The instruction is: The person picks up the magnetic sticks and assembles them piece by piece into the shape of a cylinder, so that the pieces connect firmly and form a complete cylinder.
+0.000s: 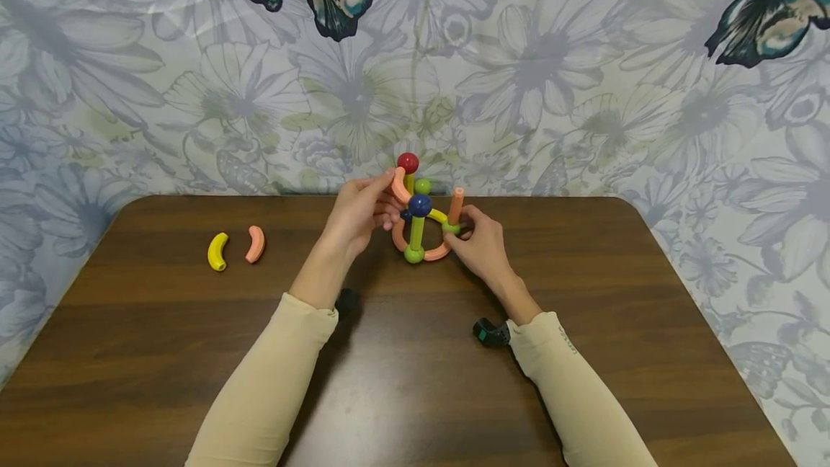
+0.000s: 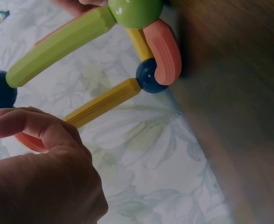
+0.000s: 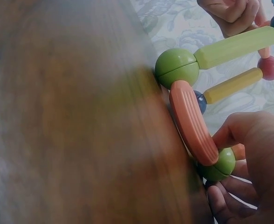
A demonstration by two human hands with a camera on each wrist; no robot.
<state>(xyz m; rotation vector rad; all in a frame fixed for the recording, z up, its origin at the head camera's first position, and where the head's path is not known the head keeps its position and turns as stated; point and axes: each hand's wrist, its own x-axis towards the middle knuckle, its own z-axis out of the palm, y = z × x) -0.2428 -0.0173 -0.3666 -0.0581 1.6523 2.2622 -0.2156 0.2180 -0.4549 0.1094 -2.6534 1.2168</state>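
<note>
A toy structure (image 1: 418, 225) of coloured rods and balls stands on the brown table (image 1: 402, 380) near its far edge. It has a red ball (image 1: 408, 162) on top, a blue ball (image 1: 420, 205) and a green upright rod (image 1: 417, 233). My left hand (image 1: 389, 193) pinches a curved orange piece (image 1: 400, 187) high on the structure. The fingers (image 2: 30, 123) curl over that orange piece (image 2: 30, 142). My right hand (image 1: 462, 225) grips a green ball (image 3: 221, 163) at the base, where a curved orange piece (image 3: 193, 123) joins it. A straight orange rod (image 1: 457, 204) rises from that ball.
A loose yellow curved piece (image 1: 217, 251) and a loose orange curved piece (image 1: 256, 243) lie side by side on the left of the table. A flowered cloth (image 1: 519, 78) with butterflies hangs behind the table's far edge.
</note>
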